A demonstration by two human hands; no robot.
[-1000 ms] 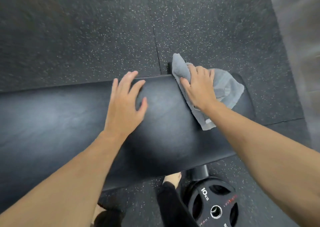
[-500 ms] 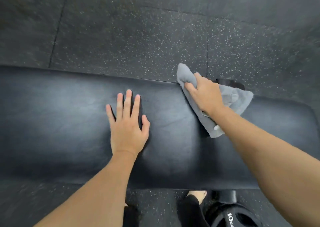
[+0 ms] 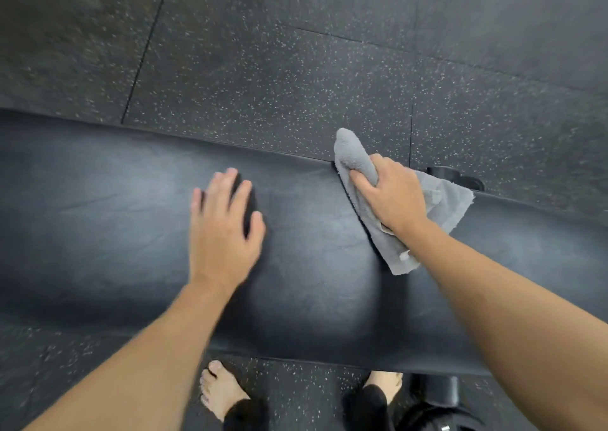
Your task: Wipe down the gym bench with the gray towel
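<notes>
Speckled rubber floor (image 3: 296, 78) surrounds the black tabletop (image 3: 115, 233); the right hand (image 3: 391, 197), clenched on the bunched gray towel (image 3: 441, 207) at the far edge, may slip off; the left hand (image 3: 223, 230) rests flat, spread, empty.

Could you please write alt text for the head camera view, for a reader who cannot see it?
A person's right hand presses a gray towel onto a black padded gym bench, while the left hand hovers open above the pad. Speckled black rubber flooring surrounds the bench, and bare feet show below.
</notes>
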